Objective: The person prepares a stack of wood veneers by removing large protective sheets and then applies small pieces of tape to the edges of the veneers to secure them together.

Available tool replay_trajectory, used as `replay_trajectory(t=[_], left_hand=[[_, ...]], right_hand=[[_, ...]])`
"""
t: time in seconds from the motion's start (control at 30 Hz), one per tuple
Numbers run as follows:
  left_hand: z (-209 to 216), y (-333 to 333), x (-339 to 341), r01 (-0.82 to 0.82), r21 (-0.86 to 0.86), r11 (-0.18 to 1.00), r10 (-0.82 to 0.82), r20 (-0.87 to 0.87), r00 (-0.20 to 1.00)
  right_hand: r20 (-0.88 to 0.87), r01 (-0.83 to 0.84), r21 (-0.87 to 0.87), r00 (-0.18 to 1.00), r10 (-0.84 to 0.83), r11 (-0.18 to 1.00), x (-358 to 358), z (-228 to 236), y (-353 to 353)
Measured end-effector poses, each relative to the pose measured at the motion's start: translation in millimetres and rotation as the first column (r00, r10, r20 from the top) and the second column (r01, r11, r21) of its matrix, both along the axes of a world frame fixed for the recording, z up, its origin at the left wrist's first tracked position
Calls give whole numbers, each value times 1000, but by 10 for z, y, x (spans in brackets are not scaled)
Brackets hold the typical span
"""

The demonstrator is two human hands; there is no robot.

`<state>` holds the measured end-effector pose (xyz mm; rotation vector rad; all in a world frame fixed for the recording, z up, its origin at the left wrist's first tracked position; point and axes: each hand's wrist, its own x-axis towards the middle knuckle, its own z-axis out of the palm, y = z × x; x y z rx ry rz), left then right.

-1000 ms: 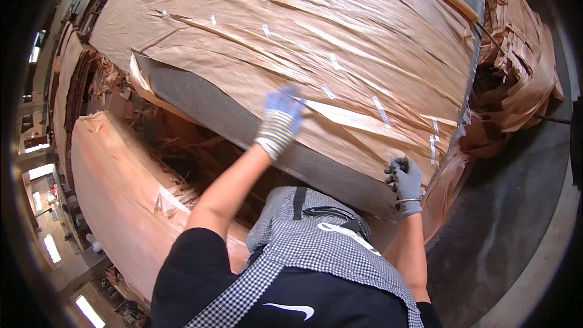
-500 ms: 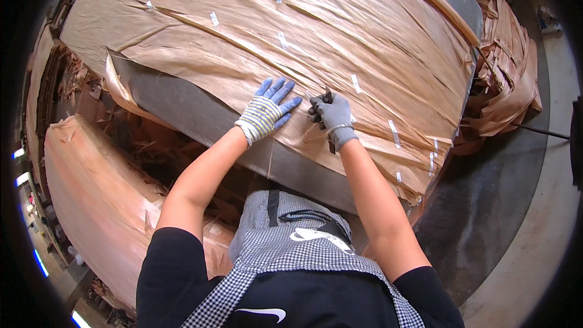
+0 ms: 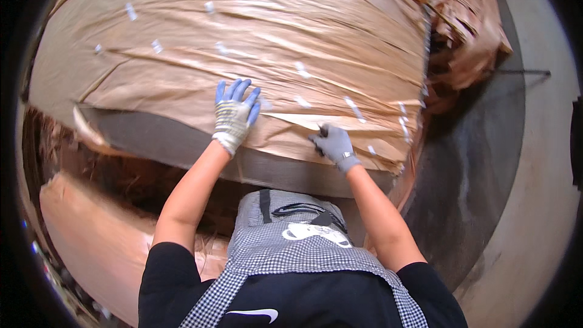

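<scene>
In the head view, the brown sheet (image 3: 182, 88) lies wrinkled over the worktop (image 3: 158, 140), whose dark surface shows as a band along the near edge. The left hand (image 3: 234, 114), in a striped glove with blue fingers, is released and laid palm down on the sheet near that edge, fingers spread and pointing toward the far edge. The right hand (image 3: 335, 144), in a grey glove, is at the sheet nearer the right edge, fingers bent; whether it grasps anything cannot be told. A pale wedge (image 3: 300, 119) runs between the hands. White tape strips (image 3: 354, 110) are distributed over the sheet, several grouped near the right edge. Beyond that edge is a bundle of brown sheets (image 3: 464, 24).
</scene>
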<state>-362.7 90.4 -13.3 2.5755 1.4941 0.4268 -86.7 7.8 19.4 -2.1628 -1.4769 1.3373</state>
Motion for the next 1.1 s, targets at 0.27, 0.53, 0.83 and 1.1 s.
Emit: replay_trajectory(t=[0.27,0.53,0.83,1.1], left_hand=[[252,-4,555,-23,-215,976,30,28,999],[165,-802,3353,297,44,954,-300,102,948],[-72,-1001,5088,124,-7,992,-124,-104,987],[254,-1419,5629,333,-53,941,-334,-3,943]], right_hand=[[-60,624,-233,756,-652,746,1381,414,-2246],[-148,635,-256,719,-679,729,2861,-13,-3526],[167,867,-101,498,-851,488,4942,229,-5170],[-39,825,-85,557,-829,558,5639,-113,-4709]])
